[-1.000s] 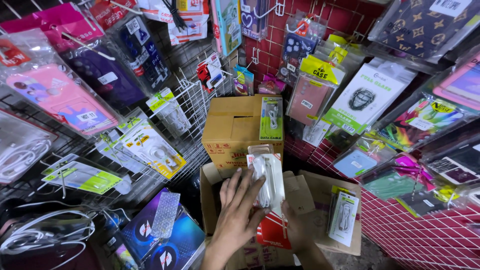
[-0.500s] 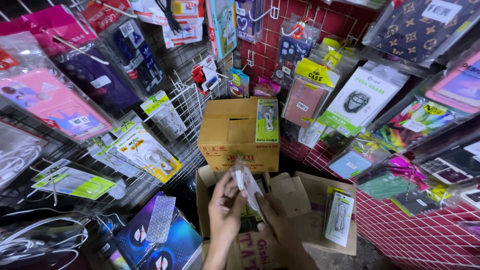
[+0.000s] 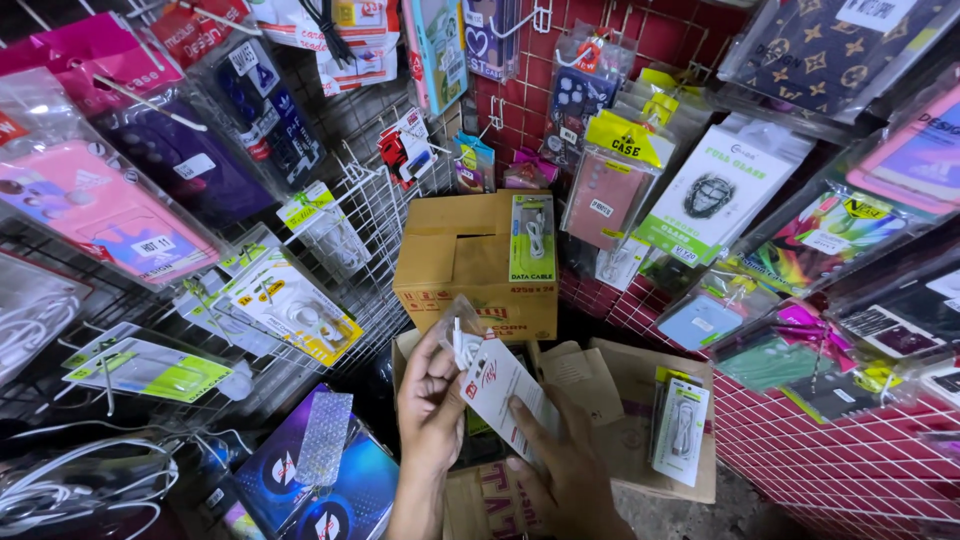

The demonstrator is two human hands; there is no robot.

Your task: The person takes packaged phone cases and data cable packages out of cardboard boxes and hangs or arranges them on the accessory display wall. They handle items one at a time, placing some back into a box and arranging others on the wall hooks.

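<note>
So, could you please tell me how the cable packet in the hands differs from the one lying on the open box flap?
The held cable packet sits tilted between the left hand and right hand; the flap packet lies flat, untouched, on the open cardboard box. The held packet shows a white card with red marks; the flap packet has a yellow-green top. Both are clear, slim retail packets.

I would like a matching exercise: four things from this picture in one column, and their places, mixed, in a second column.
Things:
1. white packet
2. green cable packet
3. closed cardboard box
4. green-edged packet

Places:
A. on the open box's flap, at the right
B. behind the open box
C. between the left hand and right hand
D. on top of the closed box

Pairs: 1-C, 2-D, 3-B, 4-A
</note>
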